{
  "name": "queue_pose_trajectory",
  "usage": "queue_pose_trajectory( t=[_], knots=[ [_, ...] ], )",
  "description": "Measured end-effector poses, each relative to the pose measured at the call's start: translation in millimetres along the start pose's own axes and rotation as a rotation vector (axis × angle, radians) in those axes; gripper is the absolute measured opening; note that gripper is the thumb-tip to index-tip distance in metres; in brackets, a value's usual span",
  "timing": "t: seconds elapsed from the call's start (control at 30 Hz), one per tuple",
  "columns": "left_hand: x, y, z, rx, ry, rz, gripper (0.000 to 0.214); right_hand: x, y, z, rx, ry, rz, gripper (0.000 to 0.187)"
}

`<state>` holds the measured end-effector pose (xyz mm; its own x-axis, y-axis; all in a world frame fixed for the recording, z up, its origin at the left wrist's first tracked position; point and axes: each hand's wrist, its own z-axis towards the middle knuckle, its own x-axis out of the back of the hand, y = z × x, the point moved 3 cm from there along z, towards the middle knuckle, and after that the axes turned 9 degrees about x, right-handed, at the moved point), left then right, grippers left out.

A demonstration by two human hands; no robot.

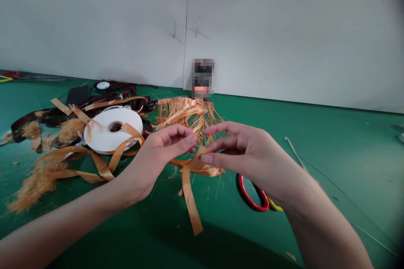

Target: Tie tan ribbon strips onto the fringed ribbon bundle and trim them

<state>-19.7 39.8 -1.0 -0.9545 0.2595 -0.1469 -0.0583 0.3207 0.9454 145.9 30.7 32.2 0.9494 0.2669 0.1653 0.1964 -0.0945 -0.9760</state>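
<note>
Green table (322,143), roomy right, wall (284,29) behind | right hand (246,147): grip pinching ribbon (196,163) | left hand (166,147): can't tell grip

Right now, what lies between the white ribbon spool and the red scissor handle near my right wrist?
In the head view, your left hand, then the orange ribbon your right hand appears to pinch.

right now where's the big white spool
In the head view, the big white spool lies on the left of the green table, beyond the left hand, with loose orange ribbon across its edge.
</note>
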Motion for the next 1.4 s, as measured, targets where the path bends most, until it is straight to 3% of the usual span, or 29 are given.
queue_pose_trajectory(
  t=[0.2,0.3,0.43,0.73,0.97,1.07,1.27,1.4],
  knots=[
    [1.4,-0.3,-0.9,0.002,0.018,-0.002,0.02,4.5,1.7,1.7,0.014,0.014,0.009,0.032],
    [0.0,-2.0,-1.9,-0.005,-0.027,0.025,0.014,5.6,1.4,1.6,0.024,0.025,0.022,0.031],
    [-0.9,-4.1,-1.1,0.007,-0.052,0.086,0.023,5.2,-0.3,1.1,0.037,0.035,-0.008,0.029],
    [0.3,-3.5,-1.4,-0.025,0.023,0.156,0.019,13.1,-3.5,-0.9,0.183,0.276,-0.035,0.029],
    [-1.6,-4.5,-1.0,-0.062,0.006,0.18,0.019,5.7,-2.0,-0.1,0.11,0.125,-0.099,0.036],
    [-2.4,-5.0,-1.9,-0.061,0.014,0.217,0.021,6.0,-1.8,0.5,0.122,0.147,-0.153,0.033],
    [-2.8,-4.5,-2.8,-0.06,0.045,0.226,0.021,13.7,-3.3,0.7,0.173,0.33,-0.137,0.034],
    [-2.3,-4.7,-1.9,-0.061,0.045,0.201,0.021,9.3,-3.5,0.5,0.146,0.224,-0.061,0.043]
  ],
)
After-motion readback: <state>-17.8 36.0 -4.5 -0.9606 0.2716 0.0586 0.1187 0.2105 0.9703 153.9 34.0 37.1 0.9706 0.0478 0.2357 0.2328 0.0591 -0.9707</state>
